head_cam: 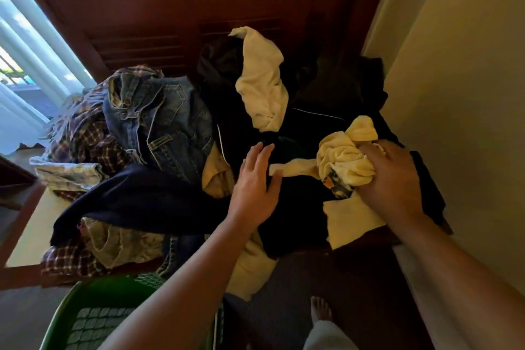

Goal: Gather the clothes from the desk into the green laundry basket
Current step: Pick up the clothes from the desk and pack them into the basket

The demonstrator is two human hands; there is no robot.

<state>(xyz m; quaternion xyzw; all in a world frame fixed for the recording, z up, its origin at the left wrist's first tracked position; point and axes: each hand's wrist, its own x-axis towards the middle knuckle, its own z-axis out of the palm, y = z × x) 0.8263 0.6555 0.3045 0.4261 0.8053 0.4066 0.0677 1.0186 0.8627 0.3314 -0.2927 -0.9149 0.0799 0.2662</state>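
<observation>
Nearest, the green laundry basket (93, 310) sits on the floor at lower left, below the desk (31, 236) edge. Above it, the left hand (252, 187) lies flat with fingers spread on dark clothing, gripping nothing. The right hand (389, 179) is clenched around a bunched yellow cloth (343, 156). Farther back the pile holds blue jeans (159, 119), a plaid shirt (85, 139) and a cream garment (261, 85).

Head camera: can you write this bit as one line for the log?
right hand: gripping yellow cloth | left hand: open, on dark clothes | basket: no clothes seen inside | pile on desk
</observation>
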